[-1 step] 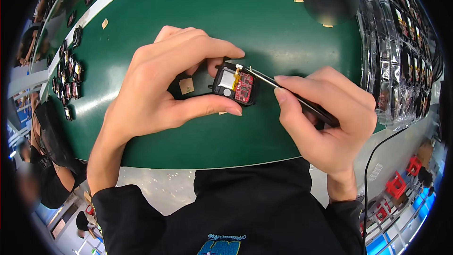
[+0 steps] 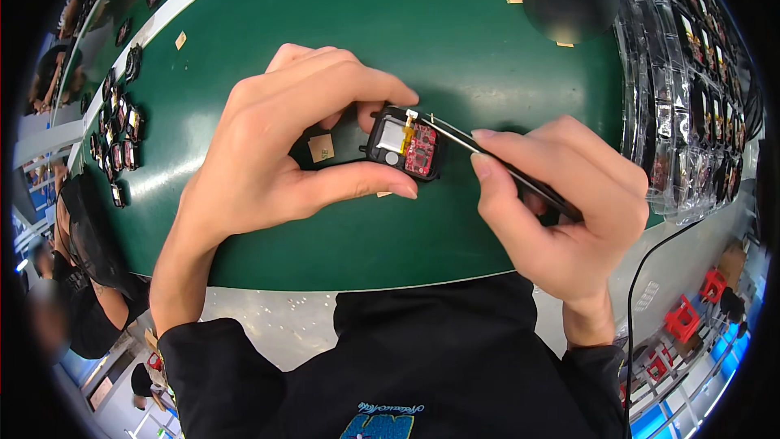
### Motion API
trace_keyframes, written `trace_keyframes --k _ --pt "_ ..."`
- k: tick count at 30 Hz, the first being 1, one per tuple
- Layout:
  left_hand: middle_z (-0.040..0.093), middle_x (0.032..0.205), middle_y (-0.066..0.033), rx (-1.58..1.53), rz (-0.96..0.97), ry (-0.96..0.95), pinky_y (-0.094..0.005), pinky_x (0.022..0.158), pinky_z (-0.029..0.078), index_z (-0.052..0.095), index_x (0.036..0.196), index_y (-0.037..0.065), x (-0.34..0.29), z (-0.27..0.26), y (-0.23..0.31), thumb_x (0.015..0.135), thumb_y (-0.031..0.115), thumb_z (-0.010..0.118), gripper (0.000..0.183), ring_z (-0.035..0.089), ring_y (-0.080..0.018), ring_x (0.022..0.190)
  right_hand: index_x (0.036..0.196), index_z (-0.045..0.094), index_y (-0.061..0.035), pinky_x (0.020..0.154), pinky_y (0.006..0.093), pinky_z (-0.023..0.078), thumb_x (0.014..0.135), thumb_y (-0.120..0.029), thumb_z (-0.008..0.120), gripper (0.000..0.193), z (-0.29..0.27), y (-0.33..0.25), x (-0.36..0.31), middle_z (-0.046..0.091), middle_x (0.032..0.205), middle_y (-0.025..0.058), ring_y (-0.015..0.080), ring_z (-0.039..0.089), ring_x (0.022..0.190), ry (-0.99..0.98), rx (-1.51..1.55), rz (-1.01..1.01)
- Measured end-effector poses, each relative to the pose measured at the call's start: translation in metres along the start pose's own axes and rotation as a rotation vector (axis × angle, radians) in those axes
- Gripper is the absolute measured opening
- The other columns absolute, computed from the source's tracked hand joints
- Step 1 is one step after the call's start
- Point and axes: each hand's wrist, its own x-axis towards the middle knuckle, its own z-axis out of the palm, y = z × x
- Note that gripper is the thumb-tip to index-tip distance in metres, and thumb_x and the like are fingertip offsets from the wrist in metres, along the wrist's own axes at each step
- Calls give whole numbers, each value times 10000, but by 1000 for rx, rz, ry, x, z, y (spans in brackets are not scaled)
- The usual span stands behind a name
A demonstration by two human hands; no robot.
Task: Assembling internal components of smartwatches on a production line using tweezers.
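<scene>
My left hand (image 2: 280, 142) grips a small black device housing (image 2: 374, 151) by its edges, index finger along the far side and thumb along the near side. Inside the open housing lie a silver battery (image 2: 391, 136), a strip of yellow flex ribbon (image 2: 407, 143), and a red circuit board (image 2: 422, 150). A small white connector (image 2: 412, 115) shows at the far edge. Pinched between thumb and fingers of my right hand (image 2: 573, 203) is a pair of dark tweezers (image 2: 459, 138). Their tips are at the far right corner of the housing, beside the connector; contact cannot be made out.
The green table (image 2: 455, 236) carries paper tags (image 2: 322, 147) and, at far left, a cluster of similar devices (image 2: 122, 134). Clear plastic trays (image 2: 678, 106) of devices stack at right. A dark round object (image 2: 569, 0) stands at the back right. Another person (image 2: 89, 301) is at left.
My right hand and the tweezers have shifted very slightly, and my left index fingertip has moved a touch nearer the housing. The housing stays in place.
</scene>
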Motion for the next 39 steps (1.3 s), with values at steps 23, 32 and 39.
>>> trace_keyframes --k 23,32,39 --pt "764 971 -54 -84 75 -153 -320 781 401 831 1109 6 2 -13 -16 638 513 965 705 608 -170 812 1010 857 43 532 237 400 815 121 810 216 -3 4 3 716 743 70 95 611 601 -108 70 2" --pt "781 979 -69 -84 93 -160 -348 837 423 832 1089 1 6 -11 -12 671 491 970 659 686 -206 864 1001 861 34 511 244 366 803 122 809 223 -2 5 1 706 737 50 82 578 587 -102 45 -19" --pt "792 973 -80 -29 128 -178 -370 844 436 828 1066 4 4 -14 -10 689 469 977 617 698 -228 847 1002 860 31 504 239 356 792 143 805 244 1 2 -1 701 740 43 78 567 573 -82 72 11"
